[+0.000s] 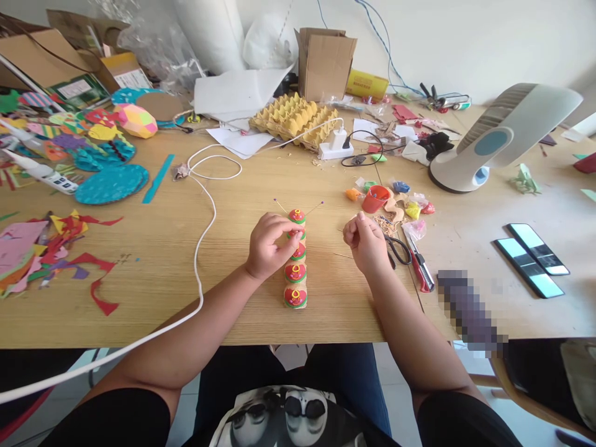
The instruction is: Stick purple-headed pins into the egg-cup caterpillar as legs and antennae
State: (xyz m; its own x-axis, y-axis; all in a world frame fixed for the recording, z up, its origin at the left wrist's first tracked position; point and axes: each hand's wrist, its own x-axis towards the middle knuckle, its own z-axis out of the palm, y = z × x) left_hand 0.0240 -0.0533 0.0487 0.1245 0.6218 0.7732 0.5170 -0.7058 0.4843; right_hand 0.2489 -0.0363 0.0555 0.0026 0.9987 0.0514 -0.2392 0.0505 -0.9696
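Note:
A caterpillar craft [296,292] made from an egg-carton strip lies lengthwise in front of me. Red and green discs with yellow marks cover its bumps, and two thin antennae with dark purple tips rise from the far end. Over its upper middle part, my left hand [274,245] is closed with thumb and fingertips together. Whether it grips the strip or a tiny piece I cannot tell. To the right, apart from the craft, my right hand [365,243] is also closed in a pinch; its contents are hidden. Black-handled scissors [399,250] lie just beside that hand.
A red cup [375,198] with colourful clay packets and a utility knife [421,264] are on the right. Farther off stand a white fan [493,136], a power strip [336,150] and yellow egg cartons [293,118]. A white cable [212,223] crosses over my left forearm. Paper scraps [28,248] lie left.

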